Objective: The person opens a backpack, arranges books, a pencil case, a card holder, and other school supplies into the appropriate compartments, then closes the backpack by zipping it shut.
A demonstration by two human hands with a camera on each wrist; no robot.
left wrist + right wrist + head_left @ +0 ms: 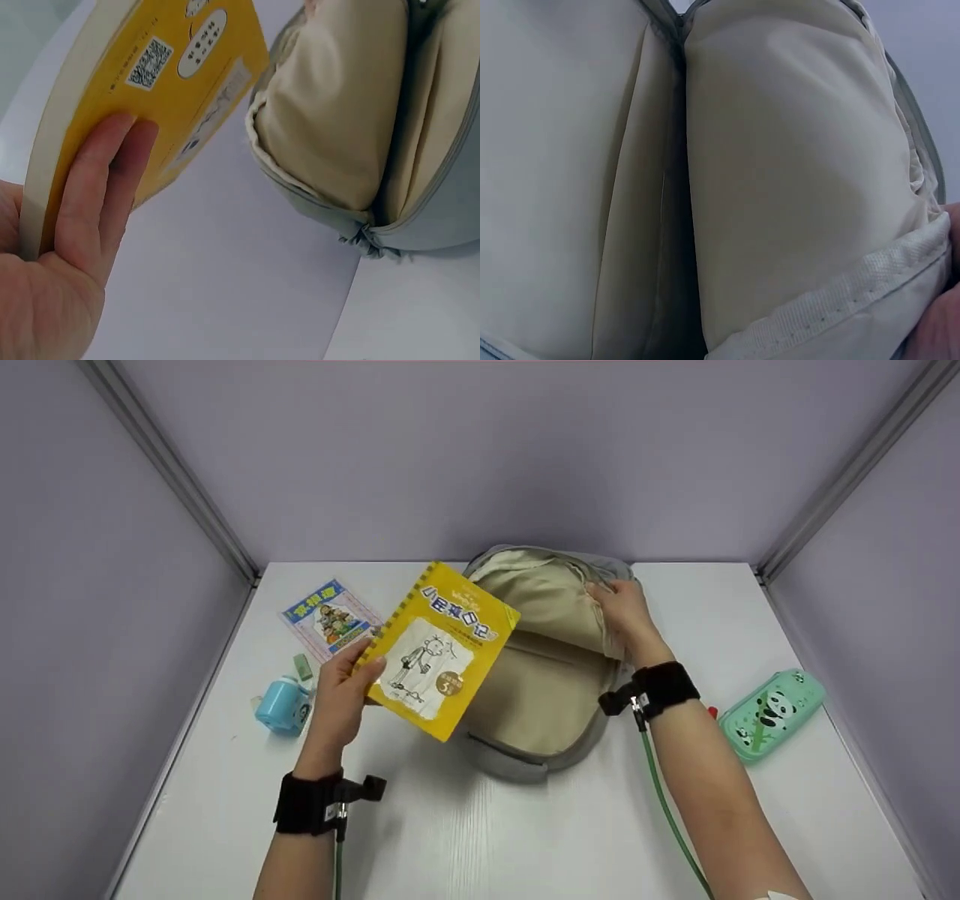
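Open backpack (540, 690) gapes just right of the left hand's fingers (360, 664), its beige mouth unblocked, the flap drawn back under the right hand's fingers (611, 592). Left of the left-hand fingers, a blue sharpener (281, 706), eraser (302, 666) and booklet (328, 619) crowd the table (525, 840).

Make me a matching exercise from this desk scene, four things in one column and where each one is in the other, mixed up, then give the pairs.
Things:
1. yellow book
2. grey backpack
3. panda pencil case
4. blue sharpener

Places:
A. far right of the table
B. gripped in the left hand
C. near the table's left edge
D. lying open mid-table, its lining held by the right hand

Pairs: 1-B, 2-D, 3-A, 4-C
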